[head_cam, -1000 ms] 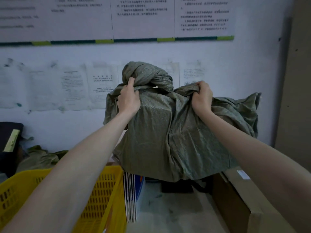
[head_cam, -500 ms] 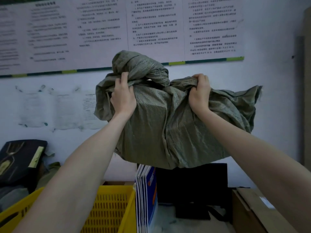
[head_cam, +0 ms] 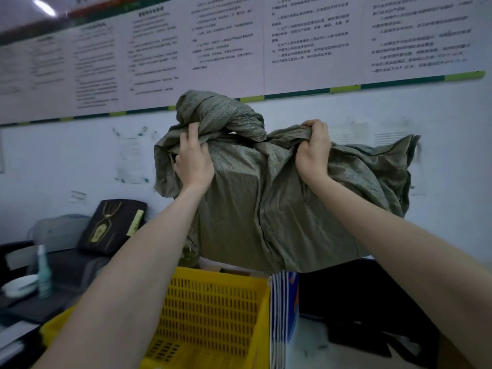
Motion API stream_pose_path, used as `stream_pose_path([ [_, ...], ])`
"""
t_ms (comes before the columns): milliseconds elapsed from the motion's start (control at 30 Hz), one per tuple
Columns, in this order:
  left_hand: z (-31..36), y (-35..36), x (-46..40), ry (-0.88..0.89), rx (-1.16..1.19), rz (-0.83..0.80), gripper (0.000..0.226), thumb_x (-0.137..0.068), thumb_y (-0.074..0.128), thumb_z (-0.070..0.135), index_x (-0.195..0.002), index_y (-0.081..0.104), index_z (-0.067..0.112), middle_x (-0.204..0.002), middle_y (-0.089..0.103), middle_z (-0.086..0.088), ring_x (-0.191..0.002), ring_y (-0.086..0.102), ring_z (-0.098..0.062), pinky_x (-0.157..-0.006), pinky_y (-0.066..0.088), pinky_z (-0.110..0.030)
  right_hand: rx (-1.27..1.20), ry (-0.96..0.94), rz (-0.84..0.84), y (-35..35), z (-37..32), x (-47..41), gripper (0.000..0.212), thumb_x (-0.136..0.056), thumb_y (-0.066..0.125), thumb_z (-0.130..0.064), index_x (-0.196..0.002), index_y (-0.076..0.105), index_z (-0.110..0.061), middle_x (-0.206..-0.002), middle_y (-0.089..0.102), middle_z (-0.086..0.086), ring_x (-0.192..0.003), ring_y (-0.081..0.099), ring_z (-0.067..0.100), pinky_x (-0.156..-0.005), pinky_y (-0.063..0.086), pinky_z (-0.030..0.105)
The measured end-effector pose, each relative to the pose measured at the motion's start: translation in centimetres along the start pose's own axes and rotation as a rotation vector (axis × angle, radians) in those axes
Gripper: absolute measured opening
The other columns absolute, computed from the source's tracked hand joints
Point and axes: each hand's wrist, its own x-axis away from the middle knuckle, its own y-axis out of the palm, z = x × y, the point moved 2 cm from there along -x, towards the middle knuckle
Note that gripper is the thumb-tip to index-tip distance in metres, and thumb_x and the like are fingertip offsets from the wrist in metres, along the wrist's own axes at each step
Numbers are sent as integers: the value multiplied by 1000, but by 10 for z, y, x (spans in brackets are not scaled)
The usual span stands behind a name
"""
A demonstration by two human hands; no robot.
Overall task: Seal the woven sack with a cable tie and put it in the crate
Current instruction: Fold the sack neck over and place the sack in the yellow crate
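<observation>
A grey-green woven sack (head_cam: 266, 203) hangs in the air in front of the wall, bulging around a boxy load, its top bunched into a twisted knot. My left hand (head_cam: 193, 161) grips the fabric just left of the knot. My right hand (head_cam: 312, 153) grips a fold to the right of it. A loose flap trails off to the right. A yellow perforated crate (head_cam: 213, 315) stands below the sack, slightly to the left. No cable tie is visible.
Upright white-and-blue booklets (head_cam: 283, 315) lean against the crate's right side. A dark monitor-like block (head_cam: 354, 302) sits to the right. On the left are a black bag (head_cam: 111, 227), a spray bottle (head_cam: 44, 272) and a white dish (head_cam: 20, 284). Printed notices cover the wall behind.
Both hands have lifted the sack higher, clear of the surface, and my view has tilted up. The crate now sits lower and more central beneath the sack.
</observation>
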Motion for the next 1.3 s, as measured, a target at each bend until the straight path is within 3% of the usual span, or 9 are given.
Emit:
stream_pose_path([
  [167,-57,-38,-29,-42,-65,4,37,-98,41,14,-133,42,25,-128,52,-9,-102,58,-39,-77,45,-48,-17,47,-40,59,-39,22,44,-77,32,16,-113,52,2,-120,50,18,-109,46,28,-80,26,15],
  [533,-172,-108,-33,-110,-257,-76,35,-98,41,13,-132,42,21,-124,53,-13,-104,56,-40,-82,43,-50,-20,130,-208,157,-88,91,41,-78,34,12,-112,55,1,-120,52,19,-111,48,32,-91,32,28],
  [700,-215,-129,-33,-102,-353,-136,31,-96,41,11,-126,44,18,-117,54,-14,-98,57,-41,-74,40,-45,-65,264,-263,193,-95,129,40,-80,34,10,-112,55,0,-121,53,18,-112,49,31,-94,35,33],
  [867,-238,-139,-23,-80,-412,-141,35,-96,41,9,-130,44,19,-127,52,-14,-97,57,-42,-73,41,-46,-143,382,-285,215,-93,163,41,-80,32,12,-111,54,-1,-120,54,16,-111,49,28,-97,38,32],
  [1067,-251,-136,-22,-9,-479,-173,39,-95,42,7,-133,43,18,-123,50,-17,-90,57,-42,-64,37,-42,-237,573,-285,229,-82,186,40,-81,32,9,-111,55,-3,-118,57,15,-107,52,28,-95,41,31],
  [1300,-245,-112,-19,54,-482,-243,38,-96,41,9,-132,43,19,-120,50,-16,-93,57,-40,-65,35,-42,-280,756,-288,218,-59,191,37,-86,29,5,-112,54,-5,-113,58,12,-92,50,22,-75,37,26],
])
